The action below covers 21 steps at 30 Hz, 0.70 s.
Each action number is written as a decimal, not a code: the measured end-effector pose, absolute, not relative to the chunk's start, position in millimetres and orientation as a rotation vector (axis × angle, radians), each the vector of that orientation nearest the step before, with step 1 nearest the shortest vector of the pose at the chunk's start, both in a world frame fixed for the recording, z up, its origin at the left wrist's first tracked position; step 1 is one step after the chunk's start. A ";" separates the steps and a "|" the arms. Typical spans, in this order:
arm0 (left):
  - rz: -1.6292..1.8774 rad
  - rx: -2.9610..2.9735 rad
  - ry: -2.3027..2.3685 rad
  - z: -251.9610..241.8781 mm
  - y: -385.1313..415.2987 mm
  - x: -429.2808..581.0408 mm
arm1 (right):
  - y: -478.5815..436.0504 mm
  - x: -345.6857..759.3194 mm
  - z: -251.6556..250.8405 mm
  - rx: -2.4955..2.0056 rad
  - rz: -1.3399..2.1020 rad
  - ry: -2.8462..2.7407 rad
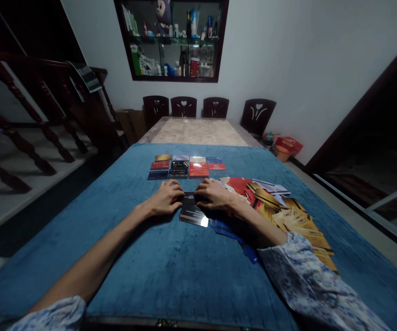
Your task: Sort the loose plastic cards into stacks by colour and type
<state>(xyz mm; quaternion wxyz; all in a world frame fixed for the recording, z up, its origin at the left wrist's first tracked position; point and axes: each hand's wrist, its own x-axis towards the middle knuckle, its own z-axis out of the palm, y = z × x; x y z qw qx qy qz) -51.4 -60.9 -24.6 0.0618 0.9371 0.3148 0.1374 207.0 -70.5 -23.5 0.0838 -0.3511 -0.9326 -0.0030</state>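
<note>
Black card (189, 198) lies lengthwise, left to right.

Card rows (181, 164) are lying on the cloth (170, 266), far side — a loose card pile (270, 197) is sprawling nearer, to the right.

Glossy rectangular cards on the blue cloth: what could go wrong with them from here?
The right forearm crosses the loose pile of gold, red and blue cards, so it might drag some along. The glossy dark rectangular card lies close by the black card between the left hand and right hand, and could get nudged. The rows of multicoloured cards sit beyond both hands, so a forward push might disturb them.
</note>
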 end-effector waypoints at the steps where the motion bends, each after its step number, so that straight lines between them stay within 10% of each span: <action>1: 0.415 2.829 0.957 -24.6 -61.3 -50.9 | -70.5 207.2 -23.1 -1.033 -0.016 -2.781; 21: 0.633 2.791 0.851 -22.5 -58.1 -53.6 | -64.3 215.3 -17.7 -0.831 -0.075 -2.726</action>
